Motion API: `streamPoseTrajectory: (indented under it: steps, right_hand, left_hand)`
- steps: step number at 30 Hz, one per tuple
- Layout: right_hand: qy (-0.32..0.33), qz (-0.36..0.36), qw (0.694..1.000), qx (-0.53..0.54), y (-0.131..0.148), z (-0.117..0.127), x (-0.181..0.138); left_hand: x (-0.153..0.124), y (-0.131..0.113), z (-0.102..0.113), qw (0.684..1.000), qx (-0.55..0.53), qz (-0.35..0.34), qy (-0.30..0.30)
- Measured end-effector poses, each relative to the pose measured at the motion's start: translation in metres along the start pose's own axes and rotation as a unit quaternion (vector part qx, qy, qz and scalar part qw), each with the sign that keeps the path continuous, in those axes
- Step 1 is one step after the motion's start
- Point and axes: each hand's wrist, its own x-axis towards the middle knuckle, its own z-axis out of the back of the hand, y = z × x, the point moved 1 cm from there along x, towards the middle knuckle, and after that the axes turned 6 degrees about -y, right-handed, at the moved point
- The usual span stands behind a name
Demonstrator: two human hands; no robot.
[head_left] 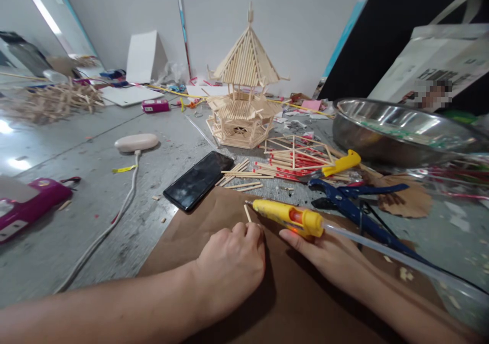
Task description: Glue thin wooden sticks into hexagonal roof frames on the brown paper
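Note:
My left hand is closed above the brown paper, with a short wooden stick poking out past its fingers. In my right hand is a yellow hot glue gun, and a clear glue stick runs out of its back end. The nozzle is very near the tip of the wooden stick; I cannot tell whether they touch. Loose wooden sticks lie beyond the paper, beside a black phone.
A stick-built pagoda stands at the back. Right of it are a flat stick frame on red-tipped sticks, a yellow-handled knife, blue pliers and a steel bowl. A white power strip with a cable lies left.

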Motion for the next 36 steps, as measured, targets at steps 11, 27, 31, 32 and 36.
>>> streamPoseTrajectory:
  steps: [11,27,31,32,36]
  right_hand:
    - [-0.012,-0.01,0.999,-0.051,-0.004,0.0001,0.0001]
    - [-0.009,-0.028,0.998,-0.048,0.0001,0.0019,0.0022]
    - [-0.019,-0.017,0.998,-0.048,0.0008,0.0023,0.0023]
    - [-0.021,-0.013,0.999,-0.047,0.0006,0.0022,0.0022]
    - [-0.02,-0.012,0.999,-0.043,-0.0014,0.001,0.0018]
  left_hand:
    - [0.0014,0.0004,0.0012,1.0,-0.004,0.001,0.002]
    - [0.0013,0.0004,0.002,1.0,0.009,0.002,0.027]
    - [0.0008,0.0,0.0011,1.0,0.005,0.002,0.021]
    - [0.0007,-0.0001,0.0006,1.0,0.005,0.002,0.018]
    - [0.0005,-0.0005,-0.0001,1.0,0.008,0.0,0.01]
